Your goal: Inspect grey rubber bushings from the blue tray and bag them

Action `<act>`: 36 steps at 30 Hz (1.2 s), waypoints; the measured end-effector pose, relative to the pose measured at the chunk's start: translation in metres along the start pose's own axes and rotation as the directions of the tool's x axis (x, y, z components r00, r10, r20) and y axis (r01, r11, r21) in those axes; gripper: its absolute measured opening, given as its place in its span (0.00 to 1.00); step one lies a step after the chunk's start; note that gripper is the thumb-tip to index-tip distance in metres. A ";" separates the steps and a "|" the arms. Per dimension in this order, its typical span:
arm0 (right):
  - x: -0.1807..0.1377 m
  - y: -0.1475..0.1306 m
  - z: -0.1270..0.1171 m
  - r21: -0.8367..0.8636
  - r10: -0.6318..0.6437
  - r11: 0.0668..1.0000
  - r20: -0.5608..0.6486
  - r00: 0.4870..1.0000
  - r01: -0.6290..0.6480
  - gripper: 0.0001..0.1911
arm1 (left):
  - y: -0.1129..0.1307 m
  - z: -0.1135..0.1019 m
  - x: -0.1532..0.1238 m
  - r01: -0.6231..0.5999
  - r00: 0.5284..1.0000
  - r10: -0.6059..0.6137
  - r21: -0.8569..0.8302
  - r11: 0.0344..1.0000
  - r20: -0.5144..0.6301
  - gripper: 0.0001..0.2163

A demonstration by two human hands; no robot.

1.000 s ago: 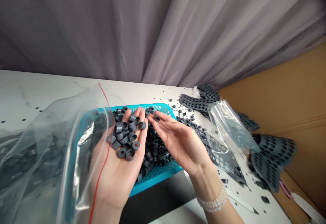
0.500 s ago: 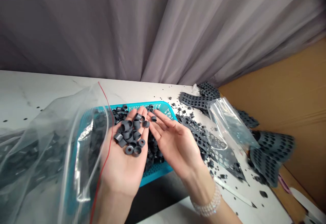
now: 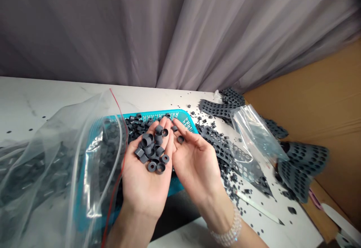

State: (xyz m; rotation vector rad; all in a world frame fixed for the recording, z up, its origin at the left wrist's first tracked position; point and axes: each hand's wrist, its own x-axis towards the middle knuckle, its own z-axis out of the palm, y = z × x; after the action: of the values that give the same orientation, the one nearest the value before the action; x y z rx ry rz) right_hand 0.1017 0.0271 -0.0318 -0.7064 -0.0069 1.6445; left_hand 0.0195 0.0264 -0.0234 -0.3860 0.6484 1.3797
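My left hand (image 3: 145, 176) lies palm up over a turquoise basket (image 3: 184, 119), cupping a heap of small dark grey rubber rings (image 3: 152, 150). My right hand (image 3: 196, 161) is palm up beside it, edges touching, fingers stretched out, with one grey ring (image 3: 180, 139) resting on its fingers. More grey rings (image 3: 135, 125) fill the basket under both hands. A clear zip bag (image 3: 56, 165) with a red strip, holding more rings, covers the basket's left part and touches my left wrist.
Perforated grey rubber sheets (image 3: 222, 108) and loose rings lie right of the basket on the white table (image 3: 34, 97). A small clear bag (image 3: 254, 135) rests on them. A cardboard wall (image 3: 316, 101) stands at the right, a grey curtain behind.
Both hands drew closer to me and now touch side by side. The single ring slid from my right fingertips down onto the fingers.
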 end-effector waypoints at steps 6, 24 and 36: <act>0.003 -0.006 -0.001 0.017 -0.002 1.000 0.032 0.999 0.002 0.19 | 0.002 -0.004 0.007 0.012 1.000 -0.012 -0.005 1.000 0.024 0.17; 0.009 -0.013 -0.008 -0.732 -0.128 0.600 0.312 0.941 0.324 0.10 | 0.004 -0.004 0.004 0.027 0.997 -0.031 0.050 0.998 0.072 0.17; 0.006 -0.002 -0.006 -0.810 -0.218 0.394 0.377 0.900 0.435 0.13 | 0.003 -0.001 0.002 -0.012 0.998 0.005 0.120 0.993 0.061 0.18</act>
State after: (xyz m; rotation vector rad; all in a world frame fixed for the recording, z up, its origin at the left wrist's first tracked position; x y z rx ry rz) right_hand 0.1063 0.0306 -0.0385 -1.2095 -1.2026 1.2121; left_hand 0.0169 0.0276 -0.0246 -0.2447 0.6802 1.3483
